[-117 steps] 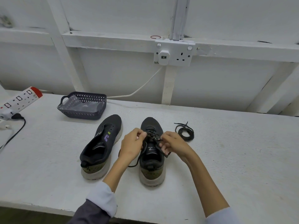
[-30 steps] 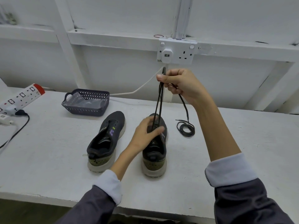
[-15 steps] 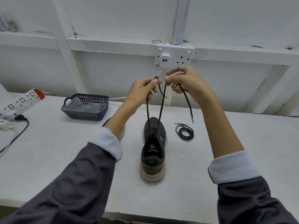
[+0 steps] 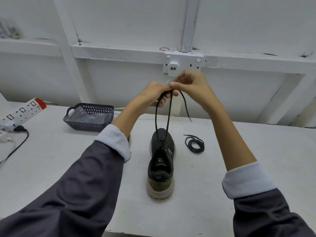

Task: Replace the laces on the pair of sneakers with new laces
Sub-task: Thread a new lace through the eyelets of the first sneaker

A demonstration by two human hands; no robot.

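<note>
Pinching the lace (image 4: 168, 115) above the sneaker (image 4: 161, 168), left hand (image 4: 152, 94) and right hand (image 4: 191, 86) touch; tongue print unreadable.

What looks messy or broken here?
Nothing is broken or spilled. The left hand and right hand pinch the lace up from the sneaker; one end dangles. A coiled lace lies on the table beside it. A red rubber band sits oddly on the ledge.

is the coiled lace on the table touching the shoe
Apart. The head view shows a strip of bare table between the coiled lace and the shoe.
</note>
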